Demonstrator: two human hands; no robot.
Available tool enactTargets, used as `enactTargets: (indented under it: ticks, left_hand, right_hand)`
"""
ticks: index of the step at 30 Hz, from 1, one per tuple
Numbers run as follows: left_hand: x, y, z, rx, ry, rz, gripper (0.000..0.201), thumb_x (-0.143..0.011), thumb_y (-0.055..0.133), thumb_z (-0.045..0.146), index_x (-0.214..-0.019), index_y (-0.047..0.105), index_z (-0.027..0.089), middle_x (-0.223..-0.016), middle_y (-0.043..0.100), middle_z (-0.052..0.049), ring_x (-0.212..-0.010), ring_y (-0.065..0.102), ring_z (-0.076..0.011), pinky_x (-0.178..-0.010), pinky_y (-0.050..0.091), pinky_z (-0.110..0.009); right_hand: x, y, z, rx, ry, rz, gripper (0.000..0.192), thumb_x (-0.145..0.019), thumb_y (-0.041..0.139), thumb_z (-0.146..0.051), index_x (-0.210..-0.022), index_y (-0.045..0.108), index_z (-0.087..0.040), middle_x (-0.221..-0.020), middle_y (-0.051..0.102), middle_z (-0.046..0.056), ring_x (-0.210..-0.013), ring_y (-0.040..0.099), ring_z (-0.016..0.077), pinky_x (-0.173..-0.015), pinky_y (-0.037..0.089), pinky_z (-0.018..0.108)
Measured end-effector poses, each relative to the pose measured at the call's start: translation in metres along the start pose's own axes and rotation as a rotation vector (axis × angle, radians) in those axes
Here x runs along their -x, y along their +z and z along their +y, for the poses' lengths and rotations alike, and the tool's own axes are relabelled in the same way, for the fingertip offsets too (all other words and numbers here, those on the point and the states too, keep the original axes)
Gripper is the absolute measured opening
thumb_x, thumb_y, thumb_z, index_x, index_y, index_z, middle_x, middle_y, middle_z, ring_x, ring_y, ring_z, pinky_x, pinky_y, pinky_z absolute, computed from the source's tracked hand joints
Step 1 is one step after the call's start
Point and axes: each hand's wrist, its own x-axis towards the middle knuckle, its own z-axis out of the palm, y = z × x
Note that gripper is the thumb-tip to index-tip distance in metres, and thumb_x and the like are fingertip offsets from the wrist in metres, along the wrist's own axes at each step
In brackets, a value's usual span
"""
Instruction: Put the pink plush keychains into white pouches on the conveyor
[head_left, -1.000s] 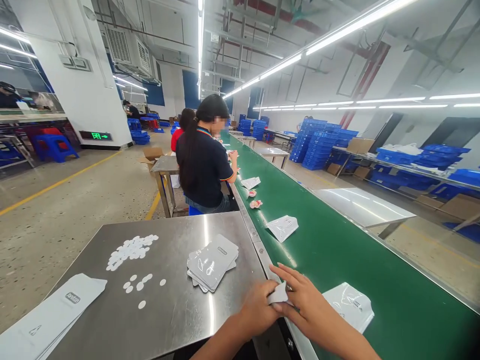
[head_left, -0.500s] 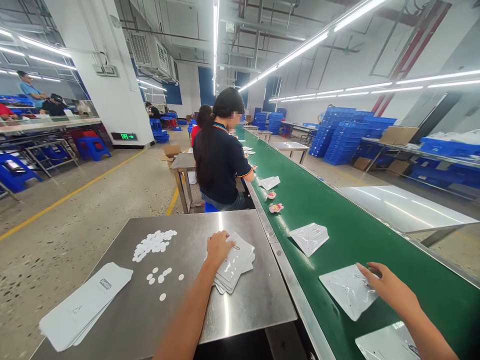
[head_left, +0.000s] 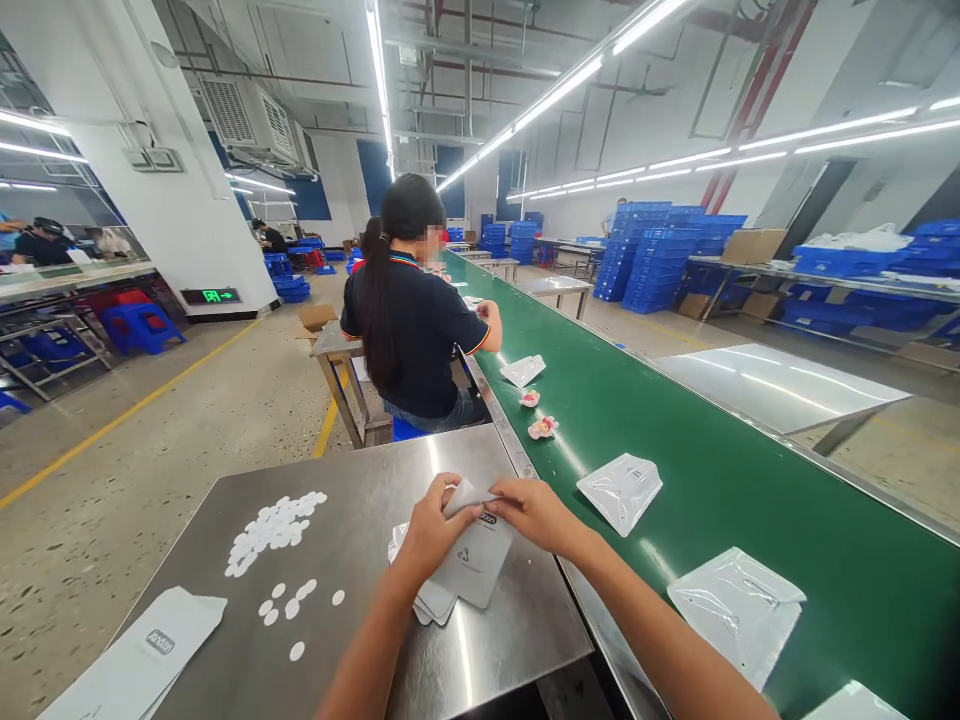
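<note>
My left hand (head_left: 437,528) and my right hand (head_left: 536,512) both pinch the top of a white printed pouch (head_left: 475,568), whose upper edge is bent over between them. Beneath it, a stack of similar pouches (head_left: 433,604) rests on the steel table, partly covered by my left hand. Left of the hands lie a pile of white round discs (head_left: 276,530) and several loose discs (head_left: 297,651). At the table's left edge is another stack of long white pouches (head_left: 154,650).
A green conveyor belt (head_left: 697,500) runs along the table's right side, carrying a shiny pouch (head_left: 739,610), another pouch (head_left: 621,490) and small pink-white items (head_left: 543,428). A co-worker (head_left: 409,310) sits ahead, beside the belt. The steel table (head_left: 360,680) has a raised rail toward the belt.
My right hand has left the pouch on the belt and come over to the table. My left hand has lifted a pouch from the stack, and both hands now grip it. The view has shifted right.
</note>
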Motion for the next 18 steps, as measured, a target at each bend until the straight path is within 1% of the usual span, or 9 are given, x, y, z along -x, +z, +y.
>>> enactTargets:
  ticks: [2,3,4,5,8,10,12,15,18]
  left_hand:
    - [0.001,-0.003,0.005,0.239,-0.097,-0.223,0.050,-0.071,0.066,0.044,-0.111,0.051,0.019,-0.084,0.065,-0.001,-0.077,0.060,-0.0183,-0.068,0.045,-0.028]
    - [0.002,-0.002,0.005,0.335,-0.148,-0.317,0.049,-0.070,0.067,0.044,-0.110,0.053,0.018,-0.087,0.065,-0.003,-0.079,0.061,-0.0189,-0.068,0.046,-0.027]
    - [0.001,0.000,0.004,0.422,-0.197,-0.367,0.047,-0.071,0.066,0.045,-0.108,0.056,0.016,-0.089,0.066,-0.005,-0.081,0.061,-0.0194,-0.069,0.046,-0.028]
    - [0.001,0.004,0.002,0.504,-0.247,-0.373,0.046,-0.072,0.065,0.046,-0.105,0.058,0.015,-0.089,0.066,-0.006,-0.081,0.061,-0.0198,-0.070,0.046,-0.028]
    - [0.000,0.028,-0.009,0.698,-0.351,-0.240,0.049,-0.072,0.064,0.051,-0.103,0.060,0.013,-0.084,0.067,-0.008,-0.077,0.061,-0.0201,-0.071,0.047,-0.031]
    - [0.000,0.045,-0.016,0.741,-0.356,-0.189,0.050,-0.067,0.068,0.053,-0.091,0.064,0.010,-0.077,0.066,-0.008,-0.071,0.060,-0.0197,-0.068,0.046,-0.030]
    - [0.001,0.059,-0.020,0.745,-0.327,-0.173,0.049,-0.061,0.072,0.052,-0.080,0.065,0.007,-0.069,0.064,-0.007,-0.065,0.058,-0.0178,-0.064,0.044,-0.028]
    - [0.003,0.069,-0.019,0.744,-0.282,-0.153,0.051,-0.055,0.076,0.052,-0.080,0.064,0.008,-0.070,0.063,-0.006,-0.063,0.055,-0.0155,-0.060,0.041,-0.025]
    - [0.004,0.071,-0.014,0.699,-0.215,-0.140,0.050,-0.058,0.074,0.050,-0.084,0.063,0.009,-0.072,0.063,-0.004,-0.063,0.053,-0.0143,-0.058,0.038,-0.022]
  right_hand:
    - [-0.010,-0.001,-0.001,-0.078,-0.016,-0.066,0.022,-0.083,0.048,-0.041,-0.080,0.068,-0.032,-0.077,0.066,0.001,-0.076,0.062,0.0213,-0.073,0.050,0.034]
    - [-0.015,-0.005,0.002,-0.120,0.015,-0.082,0.020,-0.081,0.052,-0.042,-0.077,0.068,-0.031,-0.076,0.066,0.000,-0.075,0.062,0.0206,-0.073,0.049,0.033]
    - [-0.020,-0.010,0.008,-0.153,0.080,-0.076,0.017,-0.077,0.057,-0.044,-0.076,0.068,-0.030,-0.076,0.066,0.000,-0.075,0.061,0.0198,-0.072,0.050,0.031]
    - [-0.027,-0.017,0.017,-0.178,0.170,-0.053,0.018,-0.073,0.061,-0.045,-0.076,0.068,-0.028,-0.076,0.067,0.000,-0.073,0.061,0.0189,-0.070,0.050,0.029]
    - [-0.047,-0.048,0.056,-0.172,0.460,0.141,0.031,-0.074,0.055,-0.050,-0.083,0.065,-0.022,-0.073,0.065,0.002,-0.069,0.060,0.0180,-0.061,0.047,0.026]
    - [-0.058,-0.068,0.085,-0.125,0.582,0.266,0.035,-0.081,0.045,-0.048,-0.081,0.061,-0.017,-0.064,0.061,0.005,-0.066,0.058,0.0184,-0.058,0.045,0.027]
    - [-0.065,-0.080,0.109,-0.102,0.673,0.323,0.032,-0.082,0.044,-0.043,-0.072,0.057,-0.016,-0.053,0.056,0.004,-0.058,0.056,0.0180,-0.056,0.042,0.028]
    - [-0.069,-0.078,0.122,-0.126,0.684,0.325,0.026,-0.077,0.052,-0.038,-0.062,0.050,-0.018,-0.045,0.050,0.000,-0.049,0.050,0.0148,-0.051,0.040,0.026]
    - [-0.067,-0.068,0.105,-0.183,0.568,0.333,0.027,-0.074,0.056,-0.043,-0.064,0.048,-0.019,-0.052,0.052,-0.001,-0.050,0.049,0.0120,-0.052,0.041,0.024]
